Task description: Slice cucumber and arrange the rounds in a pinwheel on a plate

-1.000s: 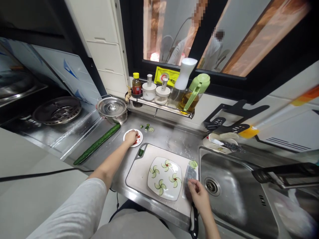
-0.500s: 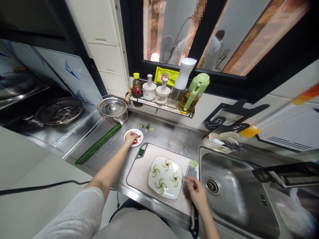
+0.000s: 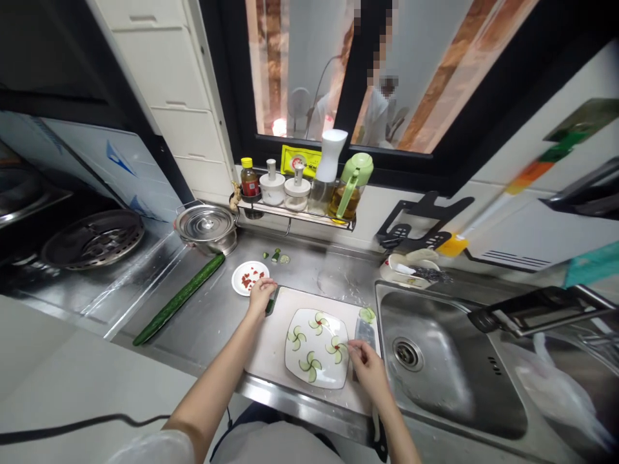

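Note:
A square white plate (image 3: pixel 316 364) with several pinwheel flowers of cucumber slices lies on a pale cutting board (image 3: pixel 271 341). My left hand (image 3: pixel 261 294) hovers at the board's far left corner, fingers curled in a pinch; what it holds is too small to name. Just behind it sits a small white saucer (image 3: pixel 238 283) of red pieces. My right hand (image 3: pixel 366 368) rests at the plate's right edge, fingers pinched near a flower, beside a knife blade (image 3: pixel 364 331) lying on the board. Loose cucumber slices (image 3: pixel 367 314) sit at the blade's far end.
A whole cucumber (image 3: pixel 178 299) lies on the steel counter at left, near a lidded steel pot (image 3: pixel 206 226). A rack of bottles (image 3: pixel 294 193) stands under the window. The sink (image 3: pixel 449 380) opens at right. Cucumber scraps (image 3: pixel 276 257) lie behind the saucer.
My left hand has left the saucer and drawn back to the board's corner. My right hand has shifted from the knife toward the plate's right edge. The camera tilted up slightly.

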Tool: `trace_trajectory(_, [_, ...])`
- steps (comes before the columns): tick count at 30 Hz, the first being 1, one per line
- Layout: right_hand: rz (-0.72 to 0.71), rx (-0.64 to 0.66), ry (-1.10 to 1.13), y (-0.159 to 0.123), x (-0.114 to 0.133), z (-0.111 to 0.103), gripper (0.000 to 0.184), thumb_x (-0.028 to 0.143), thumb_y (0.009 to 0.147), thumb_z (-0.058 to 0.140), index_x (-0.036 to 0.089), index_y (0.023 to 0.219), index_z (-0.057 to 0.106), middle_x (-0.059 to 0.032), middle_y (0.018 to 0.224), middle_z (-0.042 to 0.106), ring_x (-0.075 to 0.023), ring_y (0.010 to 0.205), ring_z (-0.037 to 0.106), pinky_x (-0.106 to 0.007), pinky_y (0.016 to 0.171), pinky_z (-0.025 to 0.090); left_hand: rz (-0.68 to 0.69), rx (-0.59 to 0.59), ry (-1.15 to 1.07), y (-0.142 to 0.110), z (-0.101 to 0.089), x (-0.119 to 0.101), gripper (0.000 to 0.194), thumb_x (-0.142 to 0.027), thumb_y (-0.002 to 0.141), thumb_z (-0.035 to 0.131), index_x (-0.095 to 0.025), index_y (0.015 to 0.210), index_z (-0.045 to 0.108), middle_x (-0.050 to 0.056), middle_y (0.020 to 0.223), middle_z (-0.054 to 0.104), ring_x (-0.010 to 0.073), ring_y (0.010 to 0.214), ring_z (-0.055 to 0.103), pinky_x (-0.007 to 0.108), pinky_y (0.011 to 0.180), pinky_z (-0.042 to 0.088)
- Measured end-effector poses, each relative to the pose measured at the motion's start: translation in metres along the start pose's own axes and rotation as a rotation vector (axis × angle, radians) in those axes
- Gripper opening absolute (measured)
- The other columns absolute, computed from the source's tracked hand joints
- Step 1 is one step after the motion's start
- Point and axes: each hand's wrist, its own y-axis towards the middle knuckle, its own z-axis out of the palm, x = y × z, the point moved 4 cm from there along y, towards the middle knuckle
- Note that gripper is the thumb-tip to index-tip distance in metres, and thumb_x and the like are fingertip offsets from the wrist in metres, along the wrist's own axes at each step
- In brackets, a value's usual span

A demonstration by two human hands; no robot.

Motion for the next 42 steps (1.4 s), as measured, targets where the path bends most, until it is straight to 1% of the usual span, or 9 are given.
trace_trajectory(3, [-0.037, 0.034, 0.014, -0.005, 0.004, 0.009, 0.035, 0.051, 0.074, 0.055, 0.018, 0.079, 0.065, 0.0044, 0.05, 0.043, -0.0144, 0.05, 0.043, -0.026, 0.052, 0.036, -0.072, 0.085, 0.013, -0.026, 0.011, 0.002, 0.03, -0.031, 0.054, 0.07, -0.016, 0.079, 0.062, -0.003, 0.062, 0.059, 0.0047, 0.049, 0.044, 0.018, 0.049, 0.031])
trace_trajectory(6, [-0.066, 0.066, 0.013, -0.012, 0.01, 0.018, 0.034, 0.051, 0.075, 0.054, 0.019, 0.078, 0.065, 0.004, 0.052, 0.044, -0.0145, 0.052, 0.044, -0.026, 0.053, 0.036, -0.105, 0.126, 0.067, -0.051, 0.017, 0.004, 0.029, -0.031, 0.056, 0.072, -0.017, 0.079, 0.063, -0.003, 0.062, 0.058, 0.0053, 0.051, 0.044, 0.018, 0.051, 0.031])
trace_trajectory(12, [-0.108, 0.135, -0.038, -0.029, 0.029, 0.035, 0.025, 0.043, 0.078, 0.053, 0.021, 0.079, 0.063, 0.0021, 0.055, 0.052, -0.0156, 0.054, 0.048, -0.026, 0.054, 0.036, -0.161, 0.274, 0.007, -0.107, 0.029, 0.023, 0.033, -0.038, 0.053, 0.078, -0.017, 0.072, 0.062, -0.004, 0.055, 0.053, 0.0063, 0.049, 0.041, 0.02, 0.049, 0.03])
trace_trajectory(16, [-0.152, 0.172, -0.094, -0.043, 0.045, 0.043, 0.02, 0.038, 0.081, 0.052, 0.021, 0.082, 0.062, 0.0003, 0.064, 0.058, -0.017, 0.06, 0.054, -0.026, 0.057, 0.038, -0.252, 0.357, 0.026, -0.144, 0.028, 0.037, 0.037, -0.042, 0.053, 0.079, -0.017, 0.072, 0.061, -0.003, 0.058, 0.054, 0.0056, 0.048, 0.04, 0.019, 0.047, 0.025])
trace_trajectory(20, [-0.212, 0.214, -0.112, -0.058, 0.059, 0.051, 0.019, 0.036, 0.084, 0.05, 0.021, 0.083, 0.062, -0.0013, 0.072, 0.062, -0.0179, 0.07, 0.057, -0.026, 0.063, 0.041, -0.332, 0.448, 0.02, -0.171, 0.023, 0.044, 0.04, -0.045, 0.053, 0.079, -0.017, 0.073, 0.059, -0.006, 0.052, 0.046, 0.0052, 0.047, 0.037, 0.019, 0.045, 0.019])
trace_trajectory(23, [-0.265, 0.231, -0.109, -0.066, 0.066, 0.056, 0.019, 0.033, 0.086, 0.048, 0.02, 0.081, 0.06, -0.0025, 0.076, 0.062, -0.018, 0.074, 0.057, -0.027, 0.066, 0.042, -0.367, 0.485, -0.016, -0.182, 0.02, 0.047, 0.043, -0.047, 0.052, 0.08, -0.017, 0.073, 0.057, -0.008, 0.05, 0.041, 0.004, 0.044, 0.032, 0.019, 0.044, 0.014])
trace_trajectory(28, [-0.319, 0.19, -0.111, -0.076, 0.069, 0.056, 0.016, 0.03, 0.086, 0.049, 0.02, 0.085, 0.061, -0.0038, 0.081, 0.063, -0.0186, 0.08, 0.057, -0.028, 0.07, 0.042, -0.33, 0.501, -0.038, -0.191, 0.012, 0.047, 0.044, -0.049, 0.053, 0.08, -0.017, 0.074, 0.057, -0.008, 0.05, 0.039, 0.0029, 0.043, 0.027, 0.019, 0.044, 0.013])
trace_trajectory(31, [-0.345, 0.178, -0.131, -0.081, 0.069, 0.055, 0.014, 0.028, 0.086, 0.05, 0.02, 0.086, 0.061, -0.0042, 0.084, 0.063, -0.0187, 0.082, 0.057, -0.028, 0.072, 0.043, -0.317, 0.516, -0.008, -0.195, 0.006, 0.046, 0.043, -0.048, 0.054, 0.079, -0.017, 0.075, 0.057, -0.008, 0.052, 0.041, 0.0035, 0.044, 0.03, 0.019, 0.043, 0.014])
trace_trajectory(42, [-0.385, 0.242, -0.221, -0.091, 0.071, 0.053, 0.009, 0.021, 0.085, 0.052, 0.02, 0.082, 0.061, -0.0023, 0.082, 0.061, -0.0162, 0.079, 0.055, -0.026, 0.071, 0.04, -0.242, 0.528, 0.077, -0.203, -0.007, 0.045, 0.039, -0.046, 0.056, 0.078, -0.016, 0.073, 0.06, -0.005, 0.054, 0.048, 0.0048, 0.049, 0.038, 0.018, 0.047, 0.023])
